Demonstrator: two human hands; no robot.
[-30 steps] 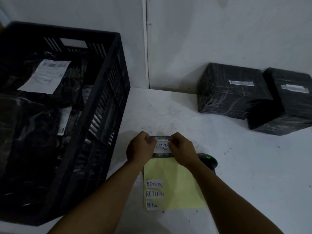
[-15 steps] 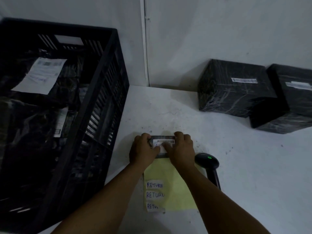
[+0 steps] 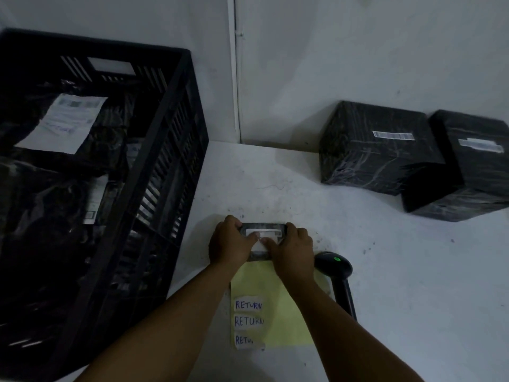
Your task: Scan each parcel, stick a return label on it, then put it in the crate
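Now we are pressing both thumbs onto the return label [image 3: 260, 245], which a second ago we were lowering onto the small parcel [image 3: 263, 228] at lower centre; left hand [image 3: 230, 244] and right hand [image 3: 294, 248] fingers are curling round its ends, seemingly stuck down, crate [image 3: 176, 150] next.

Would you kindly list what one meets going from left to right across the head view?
crate → left hand → small parcel → right hand → scanner → first big wrapped parcel → second big wrapped parcel
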